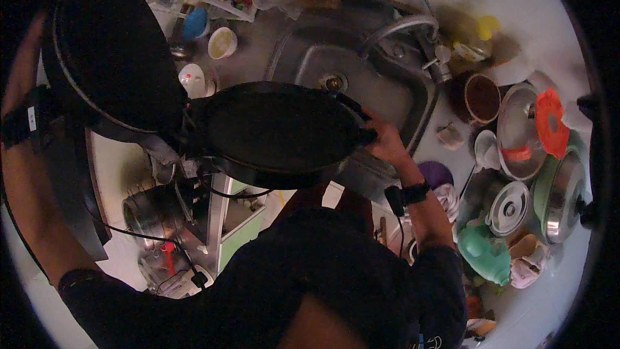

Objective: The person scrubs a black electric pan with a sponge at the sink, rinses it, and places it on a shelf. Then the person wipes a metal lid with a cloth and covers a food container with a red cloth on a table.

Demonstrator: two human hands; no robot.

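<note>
A black electric griddle pan with a hinged lid is spread open before me. My right hand [385, 138] grips the handle of its round lower half [281, 128], which is held level over the front edge of the sink. The raised lid half [111, 53] stands tilted at the left, joined at the hinge. My left hand [29, 53] is at the lid's far left side, its fingers mostly hidden in shadow and behind the lid. A black cord hangs below the pan.
A steel sink [382, 87] with a curved faucet [402, 24] lies beyond the pan. Small bowls [223, 42] stand at the upper left. Lids, a brown pot [477, 97] and a green pan [557, 194] crowd the right. An open drawer [242, 223] is below.
</note>
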